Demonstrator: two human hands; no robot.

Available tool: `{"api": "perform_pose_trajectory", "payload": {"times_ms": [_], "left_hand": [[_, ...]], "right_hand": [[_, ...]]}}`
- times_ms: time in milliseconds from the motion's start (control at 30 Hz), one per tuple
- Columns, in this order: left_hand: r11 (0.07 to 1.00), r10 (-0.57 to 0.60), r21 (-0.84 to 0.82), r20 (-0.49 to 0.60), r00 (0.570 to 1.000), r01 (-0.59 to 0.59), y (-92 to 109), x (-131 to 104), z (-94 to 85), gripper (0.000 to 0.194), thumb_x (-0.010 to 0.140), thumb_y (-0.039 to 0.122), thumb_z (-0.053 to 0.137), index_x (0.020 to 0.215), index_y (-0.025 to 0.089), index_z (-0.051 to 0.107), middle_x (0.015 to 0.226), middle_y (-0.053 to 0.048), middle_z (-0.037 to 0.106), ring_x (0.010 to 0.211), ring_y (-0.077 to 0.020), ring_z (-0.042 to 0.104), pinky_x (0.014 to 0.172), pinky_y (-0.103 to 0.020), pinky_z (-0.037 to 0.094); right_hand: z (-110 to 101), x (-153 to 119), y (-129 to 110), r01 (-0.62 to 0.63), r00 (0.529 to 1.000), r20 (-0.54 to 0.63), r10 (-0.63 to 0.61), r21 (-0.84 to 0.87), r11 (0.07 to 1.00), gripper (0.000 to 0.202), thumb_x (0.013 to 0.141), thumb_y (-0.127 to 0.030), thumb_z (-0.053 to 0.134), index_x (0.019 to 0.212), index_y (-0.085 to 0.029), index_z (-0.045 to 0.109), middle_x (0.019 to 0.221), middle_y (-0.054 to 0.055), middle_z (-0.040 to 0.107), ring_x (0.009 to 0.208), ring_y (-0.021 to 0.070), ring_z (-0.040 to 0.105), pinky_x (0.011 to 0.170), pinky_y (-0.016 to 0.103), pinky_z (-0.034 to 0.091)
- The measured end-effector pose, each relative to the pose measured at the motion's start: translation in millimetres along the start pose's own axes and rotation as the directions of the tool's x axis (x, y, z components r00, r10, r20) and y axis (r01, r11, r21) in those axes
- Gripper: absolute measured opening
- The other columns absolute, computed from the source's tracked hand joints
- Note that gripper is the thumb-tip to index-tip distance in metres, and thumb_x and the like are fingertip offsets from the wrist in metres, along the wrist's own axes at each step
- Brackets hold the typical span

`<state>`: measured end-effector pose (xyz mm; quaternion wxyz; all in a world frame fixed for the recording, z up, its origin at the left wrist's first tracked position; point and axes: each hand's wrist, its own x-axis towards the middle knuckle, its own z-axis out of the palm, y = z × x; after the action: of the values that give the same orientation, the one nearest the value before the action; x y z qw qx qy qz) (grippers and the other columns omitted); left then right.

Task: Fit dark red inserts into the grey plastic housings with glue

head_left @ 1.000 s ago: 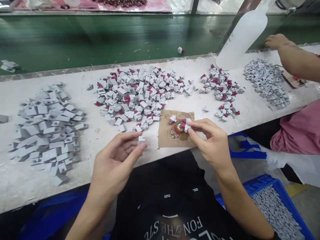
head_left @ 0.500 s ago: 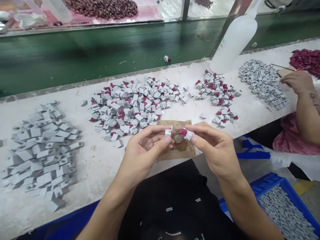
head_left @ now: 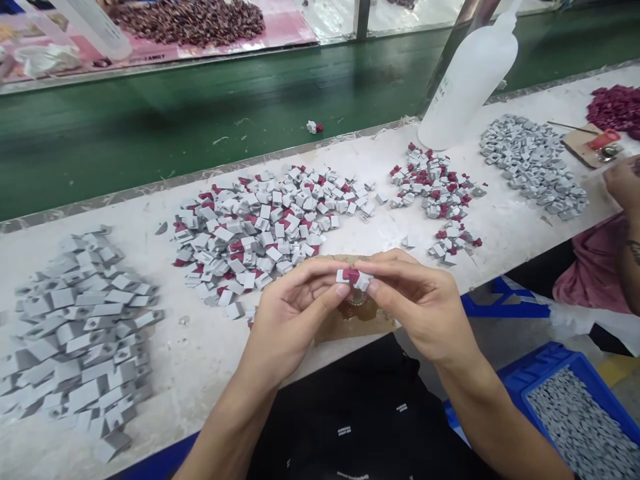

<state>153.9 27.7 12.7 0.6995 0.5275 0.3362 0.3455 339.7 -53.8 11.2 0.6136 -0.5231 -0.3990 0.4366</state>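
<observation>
Pinched between thumb and fingers, a small grey plastic block (head_left: 342,277) is in my left hand (head_left: 295,310). My right hand (head_left: 420,300) grips a maroon-and-white plastic piece (head_left: 363,279). The two pieces touch end to end, with the maroon part in the middle; fingertips hide how far they fit together. Below them lies a brown cardboard sheet (head_left: 357,327) with a wet patch and a small round thing, partly covered by my hands. Just beyond my left hand is a heap of grey-and-maroon pieces (head_left: 270,230).
Larger grey blocks (head_left: 85,333) are heaped at left. A smaller maroon-and-grey pile (head_left: 435,180), a white squeeze bottle (head_left: 470,87) and grey parts (head_left: 533,163) stand right. A co-worker's hand (head_left: 625,183) is at the far right. A blue crate (head_left: 530,393) sits below; a green belt (head_left: 200,133) runs behind.
My hands have come together, bringing the grey block against the maroon end of the other piece. The co-worker's hand has moved away from the grey parts, rightward. The view has shifted slightly.
</observation>
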Motion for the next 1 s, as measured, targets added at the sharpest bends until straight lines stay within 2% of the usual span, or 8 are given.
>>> {"api": "perform_pose_trajectory", "payload": {"times_ms": [300, 400, 467, 533, 600, 733, 867, 1000], "left_hand": [[0.951, 0.153, 0.274, -0.015, 0.988, -0.143, 28.4, 10.4, -13.0, 0.016, 0.101, 0.017, 0.088, 0.111, 0.029, 0.091, 0.106, -0.001, 0.088, 0.094, -0.0162, 0.085, 0.086, -0.022, 0.071], [0.900, 0.189, 0.401, -0.009, 0.982, -0.169, 47.3, 33.3, -32.1, 0.016, 0.100, 0.024, 0.089, 0.114, 0.030, 0.090, 0.104, -0.002, 0.087, 0.092, -0.0181, 0.084, 0.084, -0.027, 0.071], [0.849, 0.215, 0.502, -0.040, 0.976, -0.166, 61.5, 62.0, -50.6, 0.018, 0.096, 0.027, 0.091, 0.114, 0.028, 0.090, 0.103, -0.004, 0.087, 0.095, -0.0206, 0.082, 0.087, -0.031, 0.071], [0.805, 0.219, 0.586, -0.154, 0.964, -0.089, 74.2, 101.9, -71.7, 0.015, 0.092, 0.025, 0.093, 0.107, 0.026, 0.089, 0.102, -0.006, 0.087, 0.096, -0.0231, 0.081, 0.090, -0.035, 0.070], [0.773, 0.173, 0.629, -0.333, 0.927, 0.082, 83.2, 148.3, -92.5, 0.012, 0.089, 0.020, 0.093, 0.099, 0.023, 0.086, 0.098, -0.008, 0.086, 0.094, -0.0247, 0.080, 0.089, -0.038, 0.069], [0.688, 0.074, 0.636, -0.541, 0.838, 0.350, 85.6, 230.2, -123.6, 0.021, 0.086, 0.012, 0.096, 0.087, 0.019, 0.077, 0.091, -0.008, 0.083, 0.091, -0.0242, 0.079, 0.088, -0.037, 0.066], [0.625, -0.011, 0.652, -0.543, 0.840, 0.429, 77.5, 267.7, -137.4, 0.018, 0.109, 0.031, 0.085, 0.114, 0.015, 0.080, 0.112, -0.007, 0.082, 0.100, -0.0214, 0.080, 0.090, -0.038, 0.070], [0.570, -0.072, 0.670, -0.535, 0.842, 0.475, 83.4, 262.9, -143.5, 0.035, 0.113, 0.041, 0.081, 0.139, 0.017, 0.077, 0.135, -0.012, 0.080, 0.112, -0.0257, 0.081, 0.097, -0.045, 0.071]], "right_hand": [[5.4, 26.9, -4.9, -0.010, 0.989, 0.146, 0.000, 0.065, 0.998, 0.025, 0.106, -0.018, 0.086, 0.120, -0.036, 0.097, 0.117, 0.005, 0.088, 0.098, 0.0184, 0.085, 0.079, 0.029, 0.071], [12.6, 63.3, -13.2, -0.020, 0.973, 0.229, 0.016, 0.018, 1.000, 0.020, 0.105, -0.030, 0.091, 0.123, -0.033, 0.096, 0.116, 0.006, 0.090, 0.098, 0.0214, 0.086, 0.083, 0.035, 0.074], [19.8, 105.1, -17.2, 0.022, 0.969, 0.245, 0.015, -0.148, 0.989, 0.033, 0.103, -0.036, 0.093, 0.135, -0.028, 0.092, 0.118, 0.008, 0.090, 0.099, 0.0242, 0.086, 0.086, 0.040, 0.075], [31.8, 159.7, -16.7, 0.098, 0.981, 0.194, -0.010, -0.451, 0.887, 0.045, 0.107, -0.034, 0.087, 0.151, -0.023, 0.083, 0.127, 0.011, 0.088, 0.102, 0.0255, 0.085, 0.092, 0.043, 0.074], [49.6, 219.4, -10.3, 0.124, 0.991, 0.124, -0.049, -0.727, 0.675, 0.049, 0.112, -0.019, 0.075, 0.160, -0.019, 0.076, 0.145, 0.015, 0.083, 0.116, 0.0272, 0.083, 0.109, 0.046, 0.070], [92.4, 314.1, 15.0, 0.122, 0.991, 0.128, -0.028, -0.827, 0.548, 0.051, 0.107, -0.004, 0.070, 0.155, -0.016, 0.079, 0.165, 0.019, 0.071, 0.150, 0.0357, 0.069, 0.133, 0.055, 0.054], [117.8, 350.0, 31.8, 0.117, 0.987, 0.158, 0.037, -0.854, 0.507, 0.039, 0.097, 0.003, 0.076, 0.128, -0.015, 0.090, 0.148, 0.018, 0.081, 0.149, 0.0385, 0.070, 0.132, 0.056, 0.054], [112.7, 336.3, 14.4, 0.092, 0.988, 0.142, 0.058, -0.853, 0.514, 0.042, 0.092, 0.008, 0.072, 0.124, -0.011, 0.090, 0.136, 0.018, 0.087, 0.135, 0.0359, 0.079, 0.124, 0.050, 0.061]]}}
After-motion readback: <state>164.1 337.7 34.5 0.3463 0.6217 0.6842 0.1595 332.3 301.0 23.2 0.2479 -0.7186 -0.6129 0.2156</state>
